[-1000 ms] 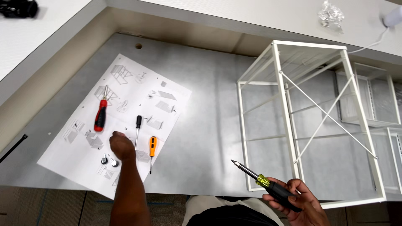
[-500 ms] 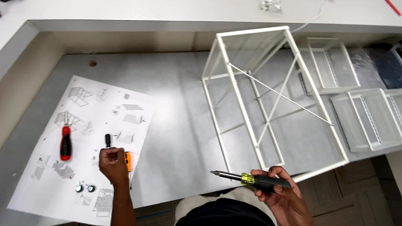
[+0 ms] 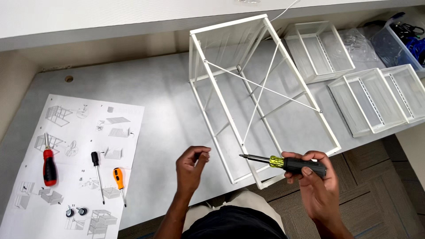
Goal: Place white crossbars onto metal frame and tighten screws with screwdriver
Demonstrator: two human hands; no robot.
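Note:
My left hand hovers over the grey table's front edge, thumb and fingertips pinched on a small part too tiny to make out. My right hand grips the black handle of a screwdriver with a yellow collar; its shaft points left toward my left hand. Both hands sit just in front of the near corner of a white wire frame, which lies on its side with crossed diagonal braces.
An instruction sheet lies at the left with a red screwdriver, a small black one, an orange one and two small casters. White mesh drawers, a clear bag and a blue bin fill the right.
My left hand has lifted off the instruction sheet and moved right toward the frame, fingers pinched. The view has swung right. My right hand still holds the screwdriver.

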